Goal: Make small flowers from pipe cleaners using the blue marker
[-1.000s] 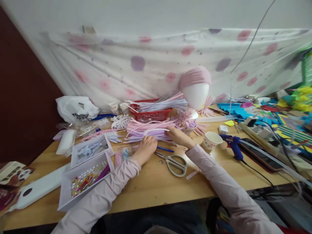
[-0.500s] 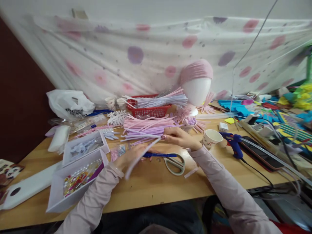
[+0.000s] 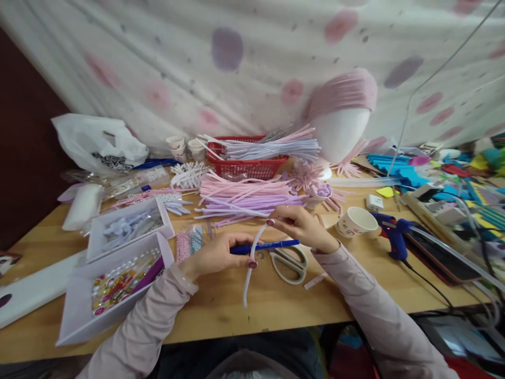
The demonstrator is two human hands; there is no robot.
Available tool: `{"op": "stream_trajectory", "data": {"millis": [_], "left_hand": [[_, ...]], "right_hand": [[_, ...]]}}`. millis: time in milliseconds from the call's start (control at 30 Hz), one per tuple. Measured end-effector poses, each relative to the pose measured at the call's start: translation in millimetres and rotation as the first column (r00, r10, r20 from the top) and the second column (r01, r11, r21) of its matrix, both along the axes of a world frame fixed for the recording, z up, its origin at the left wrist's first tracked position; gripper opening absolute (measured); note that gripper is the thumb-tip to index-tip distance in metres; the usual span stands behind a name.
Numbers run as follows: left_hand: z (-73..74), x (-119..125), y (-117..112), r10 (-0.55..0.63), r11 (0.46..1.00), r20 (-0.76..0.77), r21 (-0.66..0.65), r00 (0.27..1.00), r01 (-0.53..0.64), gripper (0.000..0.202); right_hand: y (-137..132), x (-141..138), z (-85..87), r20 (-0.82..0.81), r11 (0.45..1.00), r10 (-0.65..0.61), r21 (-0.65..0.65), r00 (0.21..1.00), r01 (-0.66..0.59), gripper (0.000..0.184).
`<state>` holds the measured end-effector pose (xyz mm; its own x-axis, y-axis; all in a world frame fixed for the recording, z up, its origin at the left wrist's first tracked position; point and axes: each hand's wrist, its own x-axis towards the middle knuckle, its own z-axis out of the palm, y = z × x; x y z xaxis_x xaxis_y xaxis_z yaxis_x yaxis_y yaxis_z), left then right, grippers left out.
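My right hand pinches the upper end of a pale lilac pipe cleaner, which bends downward toward the table's front. My left hand is closed around a blue marker, and its thumb tip meets the pipe cleaner partway down. The marker points right, passing over pale-handled scissors, whose blades are mostly hidden. Behind the hands lie bundles of pink pipe cleaners and purple pipe cleaners.
Left of my hands stand two white boxes of trims and beads. A red basket, a foam head and a white bag are at the back. To the right are a paper cup and a blue glue gun.
My left hand has come up with the marker and now meets the pipe cleaner, whose loose end has swung from lower left to nearly straight down. The view has tilted downward.
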<state>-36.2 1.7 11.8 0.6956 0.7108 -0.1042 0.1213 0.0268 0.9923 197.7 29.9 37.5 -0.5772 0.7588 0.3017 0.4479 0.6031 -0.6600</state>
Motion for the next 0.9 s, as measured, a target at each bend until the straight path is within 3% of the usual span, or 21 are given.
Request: {"op": "stream_trajectory", "data": {"millis": [167, 367, 433, 567, 700, 800, 900], "left_hand": [[2.4, -1, -2, 0.121, 0.992, 0.016, -0.041, 0.992, -0.121, 0.041], [8.5, -3, -3, 0.143, 0.989, 0.076, -0.04, 0.987, -0.14, 0.038], [9.0, -2, -3, 0.197, 0.98, 0.076, -0.022, 0.978, -0.196, 0.034], [5.1, 0, 0, 0.413, 0.91, 0.141, -0.035, 0.9, -0.412, 0.038], [-2.1, 0, 6, 0.634, 0.762, 0.222, -0.014, 0.741, -0.647, 0.041], [-5.1, -1, 8, 0.675, 0.703, 0.216, 0.101, 0.705, -0.704, 0.041], [-6.6, 1, 8, 0.661, 0.699, 0.188, 0.198, 0.727, -0.687, 0.036]], "right_hand": [[1, -3, -6.9, -0.009, 0.983, -0.158, 0.094, 0.987, 0.158, 0.025], [0, -2, -12.5, 0.088, 0.931, -0.332, 0.191, 0.939, 0.311, 0.021], [-2, -3, -12.8, 0.135, 0.925, -0.35, 0.205, 0.927, 0.319, 0.022], [-8, -5, -10.4, 0.265, 0.946, -0.277, 0.246, 0.924, 0.213, 0.024], [-14, -7, -4.8, 0.353, 0.983, -0.045, 0.184, 0.934, -0.022, 0.026], [-19, -13, 0.0, 0.375, 0.978, 0.124, 0.109, 0.919, -0.176, 0.026], [-28, -24, 1.4, 0.432, 0.963, 0.18, 0.106, 0.884, -0.248, 0.025]]}}
